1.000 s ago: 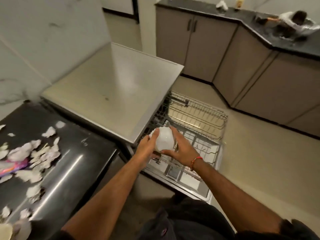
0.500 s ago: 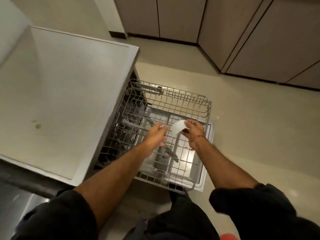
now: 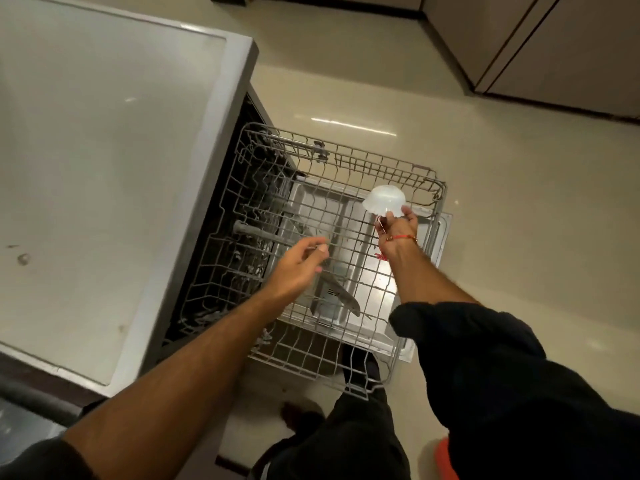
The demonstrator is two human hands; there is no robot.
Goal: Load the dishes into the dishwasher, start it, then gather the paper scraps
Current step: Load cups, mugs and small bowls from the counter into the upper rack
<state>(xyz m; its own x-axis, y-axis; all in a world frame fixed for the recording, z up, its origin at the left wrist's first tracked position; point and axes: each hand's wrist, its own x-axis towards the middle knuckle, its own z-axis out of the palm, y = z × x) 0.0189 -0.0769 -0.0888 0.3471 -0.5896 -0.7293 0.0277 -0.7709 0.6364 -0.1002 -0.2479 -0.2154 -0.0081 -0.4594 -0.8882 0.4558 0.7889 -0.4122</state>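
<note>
Bowl: I have the white bowl turned mouth-down at the centre right of the frame, over the far right corner of the rack, I judge so that it drains once set on the wires.
Rack: the wire rack is pulled right out over the open dishwasher door, centre frame, so I can reach it from above.
Right hand: my right hand pinches the bowl by its rim, fingertips under the edge; I cannot tell whether the bowl touches the rack yet.
Left hand: my left hand hovers mid-frame above the rack, fingers loosely curled, grasping nothing I can see.
Dishwasher top: the pale dishwasher top fills the upper left.
</note>
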